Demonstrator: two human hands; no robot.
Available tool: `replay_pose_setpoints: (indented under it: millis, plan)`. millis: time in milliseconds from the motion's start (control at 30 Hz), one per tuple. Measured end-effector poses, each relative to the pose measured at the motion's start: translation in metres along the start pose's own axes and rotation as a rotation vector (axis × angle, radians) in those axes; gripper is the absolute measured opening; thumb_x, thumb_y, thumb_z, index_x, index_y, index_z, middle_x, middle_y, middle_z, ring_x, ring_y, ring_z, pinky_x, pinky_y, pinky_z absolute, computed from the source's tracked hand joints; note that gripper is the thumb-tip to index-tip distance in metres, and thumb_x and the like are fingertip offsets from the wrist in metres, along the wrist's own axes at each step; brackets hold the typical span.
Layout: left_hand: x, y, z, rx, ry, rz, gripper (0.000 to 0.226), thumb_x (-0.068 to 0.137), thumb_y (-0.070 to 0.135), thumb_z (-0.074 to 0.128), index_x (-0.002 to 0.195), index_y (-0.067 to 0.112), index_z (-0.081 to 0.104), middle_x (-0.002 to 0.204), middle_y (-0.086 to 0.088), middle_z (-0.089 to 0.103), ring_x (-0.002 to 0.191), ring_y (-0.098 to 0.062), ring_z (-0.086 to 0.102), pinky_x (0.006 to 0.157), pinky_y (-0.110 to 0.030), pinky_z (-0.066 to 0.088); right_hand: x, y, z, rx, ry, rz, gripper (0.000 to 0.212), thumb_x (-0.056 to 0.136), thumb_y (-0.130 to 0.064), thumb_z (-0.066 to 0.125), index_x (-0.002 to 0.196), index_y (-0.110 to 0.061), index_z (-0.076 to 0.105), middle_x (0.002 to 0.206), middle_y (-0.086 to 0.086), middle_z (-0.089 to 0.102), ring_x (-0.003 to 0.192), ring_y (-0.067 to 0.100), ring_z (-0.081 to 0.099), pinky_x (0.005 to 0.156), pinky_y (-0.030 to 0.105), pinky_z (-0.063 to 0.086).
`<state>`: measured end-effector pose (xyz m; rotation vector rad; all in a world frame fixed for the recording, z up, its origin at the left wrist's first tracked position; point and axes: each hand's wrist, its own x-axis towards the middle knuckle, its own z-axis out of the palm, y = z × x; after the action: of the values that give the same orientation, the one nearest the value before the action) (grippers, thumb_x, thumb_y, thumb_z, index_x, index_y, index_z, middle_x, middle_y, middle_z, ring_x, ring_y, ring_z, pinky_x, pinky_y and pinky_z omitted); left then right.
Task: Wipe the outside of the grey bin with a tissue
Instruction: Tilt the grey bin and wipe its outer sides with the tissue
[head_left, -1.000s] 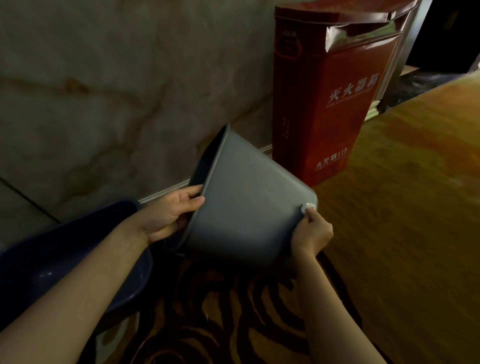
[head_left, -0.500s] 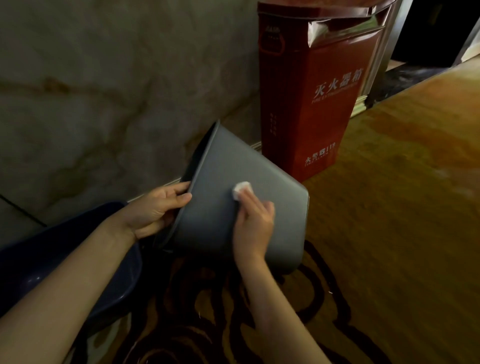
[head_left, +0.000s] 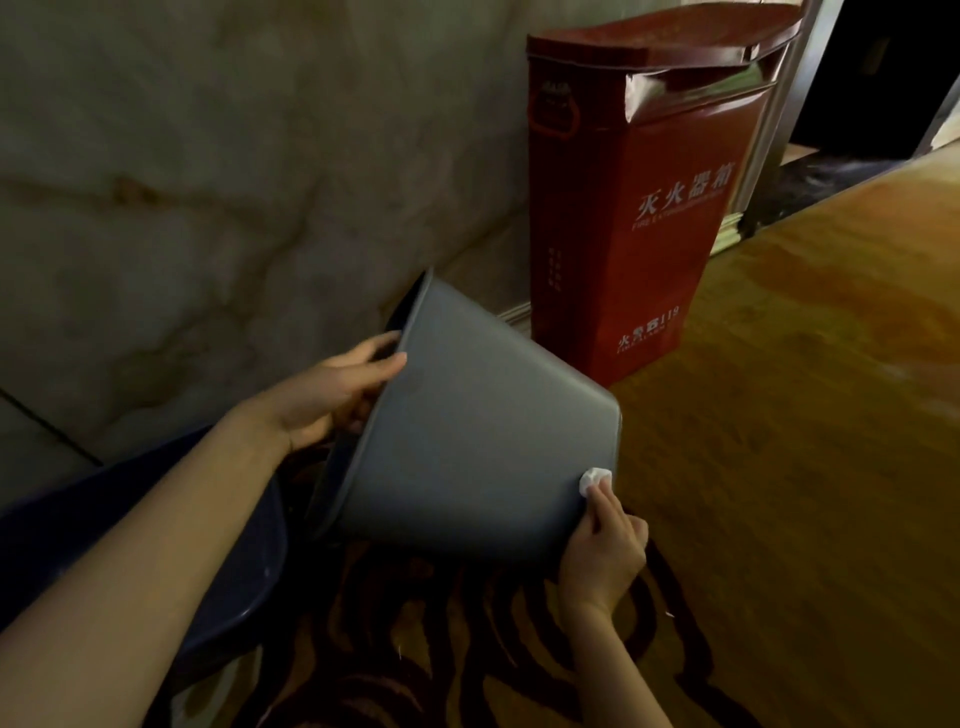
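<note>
The grey bin (head_left: 467, 436) is tipped on its side above the carpet, its mouth facing left toward the wall and its base to the right. My left hand (head_left: 332, 395) grips the bin's rim at the upper left. My right hand (head_left: 605, 551) presses a small white wad of tissue (head_left: 594, 479) against the bin's outer wall near the bottom right corner, by the base. The inside of the bin is mostly hidden.
A tall red fire-extinguisher box (head_left: 639, 208) stands against the marble wall (head_left: 208, 182) just behind the bin. A dark blue basin (head_left: 218, 566) lies at the lower left under my left arm. Patterned brown carpet (head_left: 805, 415) stretches to the right.
My right hand has slid the tissue from the upper middle of the bin's side down and right to the corner near its base. My left hand has kept its hold on the rim.
</note>
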<state>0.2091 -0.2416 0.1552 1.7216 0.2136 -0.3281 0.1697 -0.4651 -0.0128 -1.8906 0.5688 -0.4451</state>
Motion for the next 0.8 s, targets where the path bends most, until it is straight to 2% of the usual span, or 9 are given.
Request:
replay_pose_setpoints:
  millis: [33, 100, 200, 233, 300, 367, 433, 600, 800]
  plan:
    - [0.002, 0.004, 0.002, 0.052, 0.014, -0.007, 0.043, 0.087, 0.027, 0.054, 0.128, 0.034, 0.041, 0.103, 0.003, 0.066, 0.084, -0.010, 0.066, 0.070, -0.026, 0.052, -0.001, 0.001, -0.001, -0.002, -0.003, -0.004, 0.028, 0.087, -0.004, 0.058, 0.113, -0.012, 0.066, 0.106, 0.012, 0.065, 0.079, 0.007, 0.045, 0.082, 0.027, 0.043]
    - [0.005, 0.008, 0.006, 0.074, 0.041, 0.005, 0.043, 0.091, 0.016, 0.050, 0.132, 0.024, 0.040, 0.110, -0.002, 0.062, 0.096, -0.015, 0.062, 0.077, -0.029, 0.051, -0.001, 0.001, -0.001, -0.007, -0.001, 0.016, 0.027, 0.087, -0.005, 0.059, 0.112, -0.012, 0.066, 0.106, 0.011, 0.065, 0.079, 0.005, 0.044, 0.081, 0.025, 0.042]
    - [0.002, 0.007, 0.008, -0.017, 0.085, 0.030, 0.039, 0.088, -0.005, 0.045, 0.124, 0.010, 0.046, 0.098, -0.008, 0.062, 0.092, -0.022, 0.059, 0.081, -0.031, 0.049, -0.004, -0.008, -0.002, 0.022, 0.007, 0.042, 0.022, 0.087, -0.006, 0.059, 0.107, -0.011, 0.068, 0.104, 0.010, 0.067, 0.083, 0.006, 0.046, 0.080, 0.023, 0.042]
    - [0.000, 0.006, 0.007, -0.046, 0.086, 0.028, 0.039, 0.087, -0.008, 0.043, 0.123, 0.009, 0.046, 0.097, -0.009, 0.062, 0.090, -0.021, 0.059, 0.081, -0.032, 0.049, -0.007, -0.016, -0.001, 0.039, -0.001, -0.006, 0.020, 0.087, -0.007, 0.059, 0.103, -0.014, 0.069, 0.102, 0.008, 0.068, 0.084, 0.006, 0.047, 0.078, 0.020, 0.042]
    - [-0.005, 0.004, 0.005, -0.090, 0.053, 0.021, 0.036, 0.087, -0.010, 0.043, 0.117, 0.009, 0.050, 0.096, -0.008, 0.065, 0.087, -0.020, 0.063, 0.078, -0.033, 0.054, -0.016, -0.040, 0.005, 0.068, -0.064, -0.225, 0.022, 0.086, -0.006, 0.060, 0.101, -0.020, 0.069, 0.098, 0.002, 0.069, 0.082, 0.005, 0.048, 0.074, 0.009, 0.036]
    - [-0.011, 0.003, 0.002, -0.118, -0.001, 0.014, 0.034, 0.086, -0.012, 0.043, 0.107, 0.012, 0.055, 0.088, -0.004, 0.073, 0.080, -0.016, 0.070, 0.070, -0.027, 0.058, -0.025, -0.072, 0.014, 0.120, -0.147, -0.438, 0.026, 0.084, -0.003, 0.062, 0.103, -0.019, 0.069, 0.098, -0.002, 0.070, 0.080, 0.005, 0.049, 0.072, 0.006, 0.034]
    - [-0.016, 0.002, 0.003, -0.134, -0.045, 0.014, 0.037, 0.084, -0.014, 0.043, 0.106, 0.012, 0.056, 0.084, -0.002, 0.076, 0.077, -0.012, 0.072, 0.070, -0.025, 0.059, -0.030, -0.101, 0.023, 0.173, -0.178, -0.608, 0.025, 0.081, 0.002, 0.064, 0.102, -0.012, 0.070, 0.102, 0.000, 0.071, 0.078, 0.009, 0.050, 0.070, 0.012, 0.039]
    - [-0.026, -0.004, 0.001, -0.156, -0.110, 0.053, 0.043, 0.081, -0.015, 0.046, 0.116, 0.008, 0.053, 0.106, -0.016, 0.063, 0.082, -0.015, 0.070, 0.083, -0.031, 0.053, -0.031, -0.146, 0.039, 0.213, -0.209, -0.878, 0.022, 0.078, 0.005, 0.064, 0.098, -0.003, 0.071, 0.105, 0.007, 0.072, 0.074, 0.027, 0.056, 0.068, 0.026, 0.048]
    - [-0.027, -0.009, -0.005, -0.166, -0.153, 0.057, 0.040, 0.076, -0.008, 0.053, 0.110, 0.013, 0.058, 0.093, -0.003, 0.075, 0.086, -0.014, 0.071, 0.071, -0.026, 0.058, -0.006, -0.163, 0.042, 0.179, -0.166, -0.863, 0.022, 0.080, 0.006, 0.060, 0.097, -0.001, 0.072, 0.100, 0.011, 0.074, 0.074, 0.033, 0.056, 0.067, 0.030, 0.049]
